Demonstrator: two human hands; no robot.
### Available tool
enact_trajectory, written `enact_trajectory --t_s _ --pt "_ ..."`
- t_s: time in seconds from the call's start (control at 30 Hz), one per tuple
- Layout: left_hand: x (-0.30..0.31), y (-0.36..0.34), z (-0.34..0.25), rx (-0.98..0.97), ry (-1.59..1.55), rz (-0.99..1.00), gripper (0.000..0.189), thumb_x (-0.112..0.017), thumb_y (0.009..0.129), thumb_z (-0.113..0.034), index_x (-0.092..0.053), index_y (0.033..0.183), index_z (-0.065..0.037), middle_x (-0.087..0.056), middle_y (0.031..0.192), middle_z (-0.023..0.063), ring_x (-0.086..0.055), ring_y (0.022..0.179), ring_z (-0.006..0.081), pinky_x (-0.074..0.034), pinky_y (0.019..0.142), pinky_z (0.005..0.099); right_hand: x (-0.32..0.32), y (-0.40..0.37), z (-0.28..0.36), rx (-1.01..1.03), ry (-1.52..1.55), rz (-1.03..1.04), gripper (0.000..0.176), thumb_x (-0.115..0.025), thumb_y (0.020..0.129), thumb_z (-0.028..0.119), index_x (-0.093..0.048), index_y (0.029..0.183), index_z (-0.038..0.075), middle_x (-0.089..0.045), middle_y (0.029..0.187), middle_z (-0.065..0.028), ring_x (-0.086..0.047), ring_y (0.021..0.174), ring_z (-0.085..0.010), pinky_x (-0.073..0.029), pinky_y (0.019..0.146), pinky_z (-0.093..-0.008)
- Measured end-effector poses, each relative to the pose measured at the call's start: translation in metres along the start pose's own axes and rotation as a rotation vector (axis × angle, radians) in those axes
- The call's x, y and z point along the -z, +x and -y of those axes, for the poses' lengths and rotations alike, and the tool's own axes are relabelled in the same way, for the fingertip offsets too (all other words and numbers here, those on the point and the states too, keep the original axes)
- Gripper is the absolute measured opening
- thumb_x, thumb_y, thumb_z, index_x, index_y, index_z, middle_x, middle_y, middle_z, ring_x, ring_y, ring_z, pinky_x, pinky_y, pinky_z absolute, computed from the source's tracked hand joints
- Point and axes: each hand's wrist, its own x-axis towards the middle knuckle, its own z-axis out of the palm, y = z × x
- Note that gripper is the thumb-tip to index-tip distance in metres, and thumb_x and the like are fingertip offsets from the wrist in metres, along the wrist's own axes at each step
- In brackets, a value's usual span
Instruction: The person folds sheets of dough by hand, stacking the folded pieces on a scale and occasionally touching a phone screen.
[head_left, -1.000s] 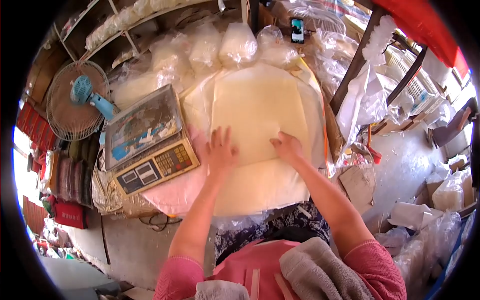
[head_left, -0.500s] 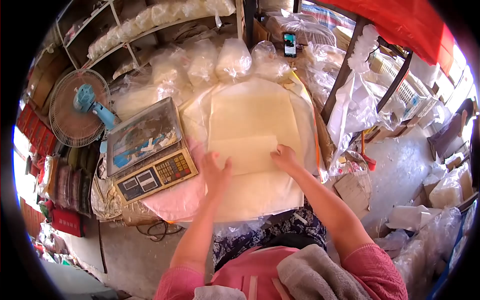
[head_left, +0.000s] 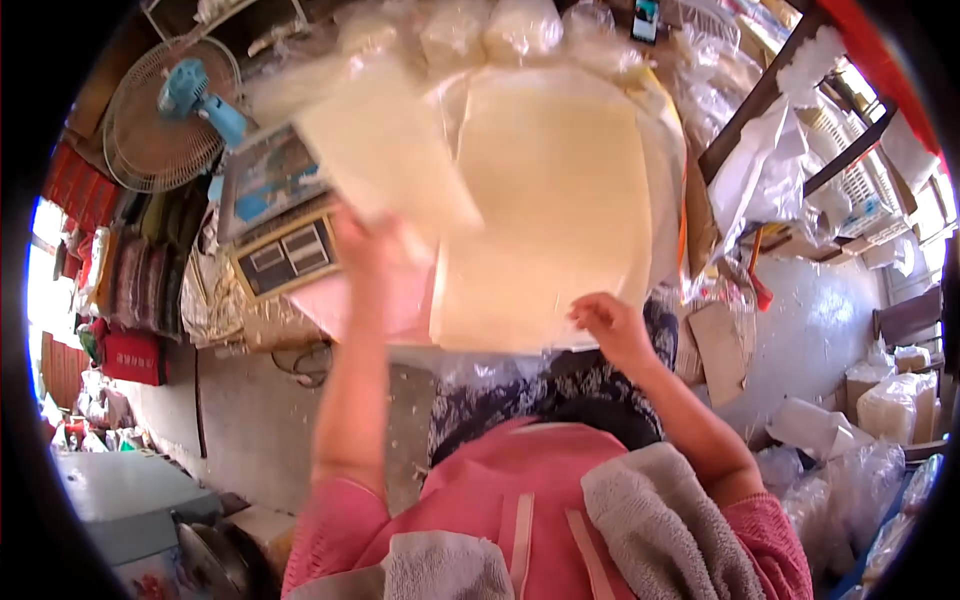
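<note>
A pale yellow folded sheet (head_left: 385, 145) hangs blurred above the weighing scale (head_left: 285, 245), its lower edge held in my left hand (head_left: 370, 240). The sheet covers part of the scale's pan and keypad. Larger cream sheets (head_left: 550, 190) lie flat on the table. Over their lower right edge is my right hand (head_left: 608, 325), with fingers partly curled and apart and nothing visible between them. Pink material (head_left: 395, 300) shows between the scale and the flat sheets.
A fan (head_left: 175, 110) stands behind the scale at the left. Plastic bags of pale material (head_left: 522, 30) line the back, near a phone (head_left: 645, 20). Dark posts and white baskets (head_left: 850, 160) stand at the right. Wrapped bundles (head_left: 890, 405) are on the floor.
My left hand has taken hold of the folded sheet and lifted it up and left over the scale. My right hand has come away from it toward the lower right. The view has tilted down.
</note>
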Motion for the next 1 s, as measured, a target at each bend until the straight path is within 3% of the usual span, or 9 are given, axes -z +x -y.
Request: enact_trajectory --t_s 0.1,0.27,0.37,0.43,0.53,0.57,0.63,0.7,1.0 --pt "0.071 0.092 -0.029 -0.226 0.04 -0.089 0.065 -0.06 0.068 0.01 -0.042 0.13 -0.003 -0.06 0.11 0.0114 -0.061 0.093 0.0225 -0.052 0.078 0.0309 -0.001 -0.003 0.032 0.158 -0.388 0.028 0.025 -0.061 0.086 0.011 -0.058 0.109 0.0 -0.064 0.101 -0.0112 -0.061 0.098 -0.0225 -0.048 0.084 -0.033" --pt "0.181 0.206 -0.009 0.031 0.447 -0.213 0.057 -0.065 0.071 0.002 -0.048 0.125 0.0 -0.06 0.112 0.0143 -0.06 0.098 0.029 -0.048 0.084 0.0388 -0.032 0.006 0.018 0.602 -0.843 0.148 0.047 -0.069 0.079 0.023 -0.053 0.119 0.005 -0.047 0.129 -0.013 -0.041 0.124 -0.0324 -0.035 0.1 -0.0498" --pt "0.129 0.142 -0.027 -0.751 1.295 -0.679 0.048 -0.064 0.075 -0.004 -0.053 0.121 -0.001 -0.06 0.11 0.0154 -0.057 0.105 0.0298 -0.044 0.091 0.0394 -0.04 0.014 0.011 0.616 -0.924 0.175 0.049 -0.069 0.078 0.026 -0.052 0.119 0.006 -0.044 0.129 -0.0118 -0.037 0.128 -0.0315 -0.029 0.103 -0.0536" --pt "0.088 0.075 -0.034 -0.764 1.044 -0.325 0.038 -0.061 0.078 -0.006 -0.056 0.115 -0.004 -0.061 0.109 0.0132 -0.054 0.11 0.0263 -0.039 0.097 0.0376 -0.043 0.015 0.008 0.682 -0.95 0.168 0.042 -0.068 0.078 0.025 -0.054 0.113 0.006 -0.048 0.124 -0.0108 -0.04 0.125 -0.0306 -0.03 0.102 -0.0541" --pt "0.049 -0.012 -0.01 -0.852 0.69 0.267 0.013 -0.057 0.08 -0.003 -0.064 0.091 -0.005 -0.065 0.087 0.0068 -0.063 0.079 0.0204 -0.051 0.066 0.0286 -0.039 0.022 0.0 0.803 -0.93 0.193 0.027 -0.067 0.078 0.019 -0.058 0.099 0.005 -0.055 0.113 -0.0091 -0.047 0.118 -0.0282 -0.033 0.099 -0.054" --pt "0.056 -0.041 0.019 -0.536 0.454 0.544 0.013 -0.058 0.076 -0.003 -0.064 0.087 -0.007 -0.065 0.084 0.0074 -0.063 0.081 0.022 -0.05 0.067 0.0316 -0.037 0.024 0.0 0.817 -0.919 0.202 0.022 -0.066 0.077 0.017 -0.058 0.094 0.005 -0.057 0.108 -0.009 -0.049 0.114 -0.0273 -0.036 0.096 -0.0528" --pt "0.048 -0.085 0.034 -0.704 0.591 1.042 0.025 -0.061 0.068 -0.006 -0.063 0.093 -0.005 -0.063 0.095 0.0077 -0.059 0.094 0.0278 -0.048 0.082 0.0397 -0.032 0.027 0.006 0.644 -0.782 0.179 0.014 -0.063 0.077 0.013 -0.058 0.088 0.005 -0.06 0.101 -0.0083 -0.053 0.106 -0.0272 -0.039 0.094 -0.0496" --pt "0.012 -0.115 0.028 -0.767 0.795 1.196 0.038 -0.063 0.068 -0.007 -0.06 0.105 -0.005 -0.057 0.114 0.0102 -0.051 0.112 0.0269 -0.041 0.096 0.0427 -0.027 0.033 0.02 0.28 -0.522 0.114 0.009 -0.059 0.08 0.011 -0.056 0.086 0.005 -0.062 0.098 -0.0071 -0.057 0.099 -0.0289 -0.039 0.094 -0.0457" --pt "-0.008 -0.13 0.09 -0.709 1.015 0.993 0.051 -0.053 0.078 -0.004 -0.049 0.128 -0.009 -0.035 0.141 0.0119 -0.029 0.134 0.0322 -0.02 0.102 0.0678 -0.034 0.051 0.013 0.498 -0.761 -0.03 0.013 -0.054 0.082 0.011 -0.061 0.09 0.004 -0.063 0.102 -0.0146 -0.059 0.095 -0.0304 -0.044 0.084 -0.0399"
